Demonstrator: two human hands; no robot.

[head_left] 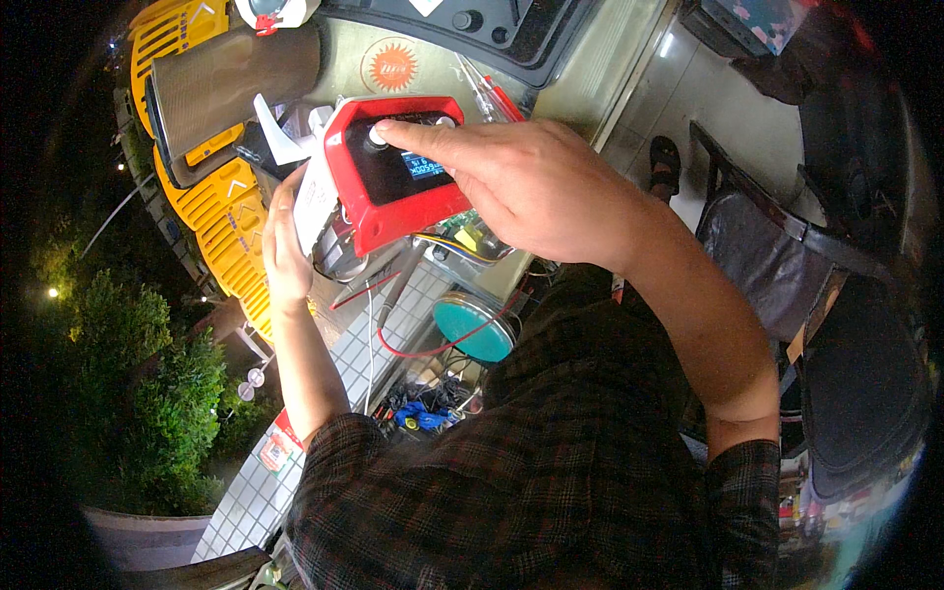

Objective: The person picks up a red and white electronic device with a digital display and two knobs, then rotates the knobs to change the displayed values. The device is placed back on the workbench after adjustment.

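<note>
A red-framed electronic unit [393,211] with a black front panel and a small lit blue screen [425,165] sits tilted in the middle. My left hand [282,246] grips its white left side from below. My right hand [526,187] reaches across from the right, and its index fingertip rests on a white knob [377,138] at the panel's upper left. Coloured wires [462,241] hang out beneath the unit.
A yellow ribbed casing [231,226] and a dark cylinder [236,74] lie at the left. A teal round tin lid [474,329] with a red wire across it sits below the unit. A black tray [492,34] is at the top. A dark chair [767,256] stands right.
</note>
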